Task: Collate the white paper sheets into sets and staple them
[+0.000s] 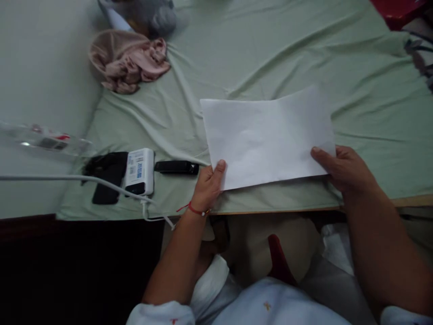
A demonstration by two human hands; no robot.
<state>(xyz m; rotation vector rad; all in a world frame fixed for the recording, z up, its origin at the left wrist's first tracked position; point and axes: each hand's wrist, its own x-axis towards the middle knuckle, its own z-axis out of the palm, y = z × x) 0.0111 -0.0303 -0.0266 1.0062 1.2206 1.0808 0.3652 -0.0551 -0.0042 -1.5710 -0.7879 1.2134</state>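
A blank white sheet of paper (267, 140) is held sideways above the green cloth, with a slight bend near its middle. My left hand (209, 184) pinches its lower left corner, thumb on top and fingers underneath. At the lower right edge, my right hand (347, 167) grips the paper the same way. The fingers under the sheet are hidden. Just left of my left hand lies a black stapler-like object (177, 167), too dim to name for certain.
The green cloth (270, 54) is wrinkled. At left lie a white power bank (139, 171) with a cable (84, 179), a black phone-like object (107, 187) and a clear plastic bottle (50, 141). Pink fabric (131, 63) is bunched behind. Something red (401, 13) sits at the far right corner.
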